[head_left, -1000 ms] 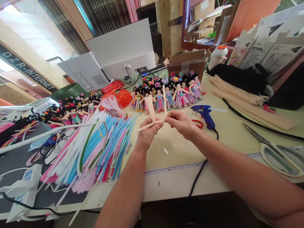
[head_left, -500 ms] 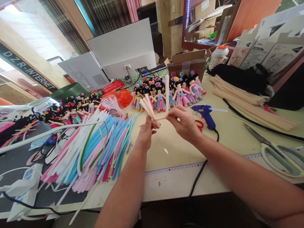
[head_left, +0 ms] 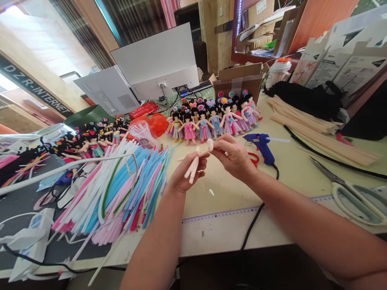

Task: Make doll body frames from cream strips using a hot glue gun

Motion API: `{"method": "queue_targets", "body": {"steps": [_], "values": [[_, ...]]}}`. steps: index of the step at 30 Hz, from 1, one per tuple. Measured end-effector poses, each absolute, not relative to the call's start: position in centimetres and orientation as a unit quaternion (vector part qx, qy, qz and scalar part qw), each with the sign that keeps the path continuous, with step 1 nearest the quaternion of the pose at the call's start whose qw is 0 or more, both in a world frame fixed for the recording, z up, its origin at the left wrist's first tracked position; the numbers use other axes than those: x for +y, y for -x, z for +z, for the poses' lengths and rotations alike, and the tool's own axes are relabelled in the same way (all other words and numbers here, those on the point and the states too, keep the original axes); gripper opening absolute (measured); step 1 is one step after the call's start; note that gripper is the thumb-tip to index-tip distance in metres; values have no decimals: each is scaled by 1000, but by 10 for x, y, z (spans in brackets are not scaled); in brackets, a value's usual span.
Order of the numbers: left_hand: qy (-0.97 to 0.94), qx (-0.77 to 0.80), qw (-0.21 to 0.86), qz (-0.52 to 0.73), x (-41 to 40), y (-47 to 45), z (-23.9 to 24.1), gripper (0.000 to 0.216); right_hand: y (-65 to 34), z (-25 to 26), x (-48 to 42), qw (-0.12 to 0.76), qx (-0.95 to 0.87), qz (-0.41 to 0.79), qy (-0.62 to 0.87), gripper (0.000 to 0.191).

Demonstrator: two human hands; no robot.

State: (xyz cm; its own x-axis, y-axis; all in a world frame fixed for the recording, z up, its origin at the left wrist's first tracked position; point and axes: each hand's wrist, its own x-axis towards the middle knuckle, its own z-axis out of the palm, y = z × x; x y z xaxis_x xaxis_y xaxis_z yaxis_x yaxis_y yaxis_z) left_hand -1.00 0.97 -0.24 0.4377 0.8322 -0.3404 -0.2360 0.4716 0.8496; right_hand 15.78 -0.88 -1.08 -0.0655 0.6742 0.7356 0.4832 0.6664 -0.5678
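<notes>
My left hand (head_left: 182,174) is closed around a bundle of cream pipe cleaners (head_left: 192,169), whose ends fan toward me below the fingers. A twisted stretch of the same fuzzy stems runs across to my right hand (head_left: 232,156), which pinches its other end. At that pinch a pale end of the stems points up and away, seen nearly end on. Both hands are just above the table, in front of a row of small pipe-cleaner dolls (head_left: 202,125). Part of the bundle is hidden by the left fingers.
Coloured pipe cleaners (head_left: 121,181) lie heaped at left. At right are a blue glue gun (head_left: 262,146), red-handled scissors (head_left: 253,159), large scissors (head_left: 347,186) and cream stems (head_left: 326,137). A ruler strip (head_left: 211,216) runs along the front edge; a black cord (head_left: 252,225) crosses it.
The bundle has turned over: its fanned ends pointed up and away, and now point down toward me. The tall upright stem at the right hand no longer stands up. The right hand barely moved.
</notes>
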Motion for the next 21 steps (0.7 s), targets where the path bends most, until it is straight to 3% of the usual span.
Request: {"method": "queue_targets", "body": {"steps": [6, 13, 21], "values": [[-366, 392, 765, 358, 9, 7, -8, 30, -153, -13, -11, 534, -751, 97, 377, 13], [-415, 420, 695, 411, 5, 6, -6, 38, -154, -16, -9, 514, -756, 101, 393, 12], [-476, 413, 624, 463, 9, 4, -12, 32, -153, -15, -9, 509, -738, 115, 428, 16]]}}
